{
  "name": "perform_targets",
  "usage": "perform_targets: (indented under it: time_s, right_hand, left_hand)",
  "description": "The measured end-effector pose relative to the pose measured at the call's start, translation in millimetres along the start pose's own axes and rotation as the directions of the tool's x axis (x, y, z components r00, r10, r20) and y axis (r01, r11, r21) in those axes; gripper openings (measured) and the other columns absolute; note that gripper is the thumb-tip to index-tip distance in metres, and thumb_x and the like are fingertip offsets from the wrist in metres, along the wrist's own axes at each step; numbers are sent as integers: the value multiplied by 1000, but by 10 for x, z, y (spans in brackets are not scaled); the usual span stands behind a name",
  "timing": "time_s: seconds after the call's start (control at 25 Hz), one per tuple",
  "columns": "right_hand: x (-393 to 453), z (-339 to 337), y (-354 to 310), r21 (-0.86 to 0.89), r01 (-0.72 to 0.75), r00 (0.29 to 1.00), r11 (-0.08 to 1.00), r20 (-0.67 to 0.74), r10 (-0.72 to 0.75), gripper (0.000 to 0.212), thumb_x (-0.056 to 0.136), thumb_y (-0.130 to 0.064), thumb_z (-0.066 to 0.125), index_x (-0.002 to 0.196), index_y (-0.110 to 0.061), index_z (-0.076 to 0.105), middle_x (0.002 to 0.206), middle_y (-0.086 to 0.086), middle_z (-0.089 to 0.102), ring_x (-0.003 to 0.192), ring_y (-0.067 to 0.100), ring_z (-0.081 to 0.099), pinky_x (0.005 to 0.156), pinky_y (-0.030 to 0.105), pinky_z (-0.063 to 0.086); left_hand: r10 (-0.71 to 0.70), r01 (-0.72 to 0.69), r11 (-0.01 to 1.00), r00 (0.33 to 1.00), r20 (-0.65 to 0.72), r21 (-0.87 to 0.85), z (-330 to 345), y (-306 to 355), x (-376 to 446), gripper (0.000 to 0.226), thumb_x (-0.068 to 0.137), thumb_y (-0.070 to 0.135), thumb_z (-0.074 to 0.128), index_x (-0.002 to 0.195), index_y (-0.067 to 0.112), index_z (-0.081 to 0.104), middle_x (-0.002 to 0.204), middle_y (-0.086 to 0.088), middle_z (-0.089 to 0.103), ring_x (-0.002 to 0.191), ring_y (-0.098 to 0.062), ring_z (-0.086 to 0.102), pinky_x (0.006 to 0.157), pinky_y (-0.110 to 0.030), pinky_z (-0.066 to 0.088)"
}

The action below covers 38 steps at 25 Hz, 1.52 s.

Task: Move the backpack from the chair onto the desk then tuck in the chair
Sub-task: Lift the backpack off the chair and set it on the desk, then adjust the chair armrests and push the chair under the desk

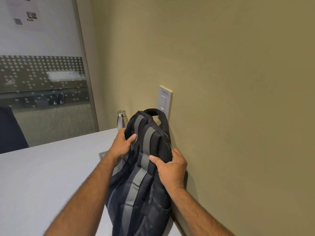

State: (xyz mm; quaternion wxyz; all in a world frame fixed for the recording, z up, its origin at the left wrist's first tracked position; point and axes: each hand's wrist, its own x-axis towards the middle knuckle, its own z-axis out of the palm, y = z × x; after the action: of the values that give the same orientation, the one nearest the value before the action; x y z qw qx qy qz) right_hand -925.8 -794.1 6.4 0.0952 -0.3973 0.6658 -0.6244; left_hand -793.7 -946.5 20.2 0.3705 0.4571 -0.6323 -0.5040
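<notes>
At the lower centre of the frame, the backpack (144,167) is seen standing on the pale worktop (51,176), its far side against the olive wall (238,82). It is held from both sides: the left hand (121,143) is closed on the upper left edge with the thumb laid across the fabric, and the right hand (172,166) is clamped on the right shoulder of the bag, so each grip is narrow and holding the backpack. The first step, placing the bag on the worktop, is judged to be at its close; whether the full weight is already borne by the surface cannot be told. Release of both hands is called for next, provided the bag stands unaided, after which the chair must be located and pushed in. The chair is not seen anywhere in view. A steel bottle (121,119) is partly hidden behind the bag at centre, and a wall switch plate (165,101) above it bears a label too small to read. The bag's base is cut off by the lower edge.
</notes>
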Motion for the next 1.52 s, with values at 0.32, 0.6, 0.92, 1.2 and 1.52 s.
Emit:
perform_targets:
  time_s: [0.32,0.6,0.92,1.2,1.52]
  right_hand:
    - [-80,-198,-180,-336,-33,988,941,131,81,93,67,-56,88,143,-21,48,136,-4,55,125,17,55,101,35,53]
    - [-430,-611,-389,-650,220,964,727,260,-59,105,80,-81,54,158,-20,22,162,4,35,145,24,36,118,43,36]
    - [-1455,-1427,-534,-668,464,854,582,512,-93,115,76,-94,13,161,-20,-12,172,9,-10,159,30,-8,126,61,-2]
    - [-2660,-2107,-464,-636,524,795,567,604,-58,125,64,-98,-7,161,-19,-14,172,9,-14,157,29,-14,124,65,-1]
    - [-3841,-2253,-714,-634,498,790,591,613,-9,130,58,-99,-13,162,-20,-10,172,8,-11,158,29,-11,125,64,-1]
  left_hand:
    - [80,-74,977,997,-23,198,-29,145,-318,55,105,21,52,155,17,29,160,-10,39,146,-33,39,118,-51,34]
    - [295,-232,623,954,50,747,-276,-24,-1127,90,87,81,33,157,25,25,163,-6,35,150,-30,34,122,-58,25]
    - [231,-155,348,970,75,925,-269,-42,-2885,124,62,98,-11,162,26,6,172,-1,2,158,-27,1,124,-58,-1]
    - [170,-81,264,985,36,961,-371,-306,-4732,124,60,97,-19,161,27,-3,170,0,-10,157,-26,-9,125,-59,-6]
    - [111,36,222,992,-62,974,-1221,-498,-6148,117,65,95,-13,160,29,-7,167,4,-17,157,-22,-13,123,-56,-11]
